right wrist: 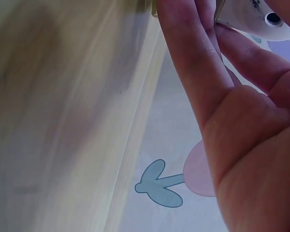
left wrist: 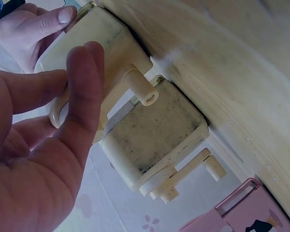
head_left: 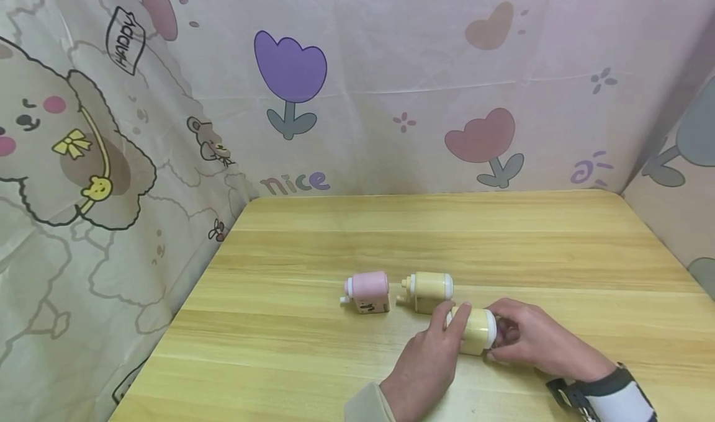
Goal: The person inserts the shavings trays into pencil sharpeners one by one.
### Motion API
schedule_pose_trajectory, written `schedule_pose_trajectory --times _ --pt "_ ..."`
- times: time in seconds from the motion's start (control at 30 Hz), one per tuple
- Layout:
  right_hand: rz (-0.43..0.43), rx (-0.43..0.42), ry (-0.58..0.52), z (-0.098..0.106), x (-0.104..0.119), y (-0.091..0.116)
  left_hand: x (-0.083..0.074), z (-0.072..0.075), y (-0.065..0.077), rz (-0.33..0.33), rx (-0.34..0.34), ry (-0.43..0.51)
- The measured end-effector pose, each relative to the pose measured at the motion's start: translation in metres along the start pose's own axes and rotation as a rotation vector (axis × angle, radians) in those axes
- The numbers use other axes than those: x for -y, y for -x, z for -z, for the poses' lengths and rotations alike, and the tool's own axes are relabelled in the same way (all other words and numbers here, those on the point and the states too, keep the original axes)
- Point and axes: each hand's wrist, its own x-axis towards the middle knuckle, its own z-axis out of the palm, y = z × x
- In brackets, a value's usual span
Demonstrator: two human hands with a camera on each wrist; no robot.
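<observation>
A yellow hand-crank pencil sharpener point(head_left: 477, 327) stands at the front right, between my two hands. My left hand point(head_left: 421, 363) pinches its crank end with thumb and fingers; in the left wrist view the sharpener's crank handle point(left wrist: 141, 88) sticks out past the fingers. From the other side, my right hand point(head_left: 536, 340) grips the white-rimmed end, its thumb low on the body. Just behind stands a second yellow sharpener point(head_left: 432, 285), its crank pointing left. A pink sharpener point(head_left: 370, 290) with a dark print is to its left, touched by neither hand.
The sharpeners are on a light wood-grain table point(head_left: 268, 323). A printed cloth point(head_left: 368, 49) with flowers and cartoon figures hangs along the back and both sides. A dark strap point(head_left: 598, 388) circles the right wrist.
</observation>
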Motion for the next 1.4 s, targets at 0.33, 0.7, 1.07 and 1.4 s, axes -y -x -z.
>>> schedule_pose_trajectory --times 0.33,0.7,1.07,1.4 --pt "0.011 0.008 0.009 -0.0011 0.0002 -0.0035 0.0002 -0.0010 0.0002 -0.010 -0.018 -0.016" --pt "0.003 0.006 0.007 -0.0027 -0.0001 -0.0052 0.0012 -0.0023 0.0006 -0.027 -0.035 -0.023" --pt "0.037 -0.008 0.008 -0.0036 -0.0007 -0.0040 0.0004 -0.0020 0.0004 -0.029 -0.037 -0.021" --pt "0.029 -0.010 0.030 -0.0038 0.0002 -0.0046 -0.0005 -0.0007 0.0004 -0.014 -0.017 -0.009"
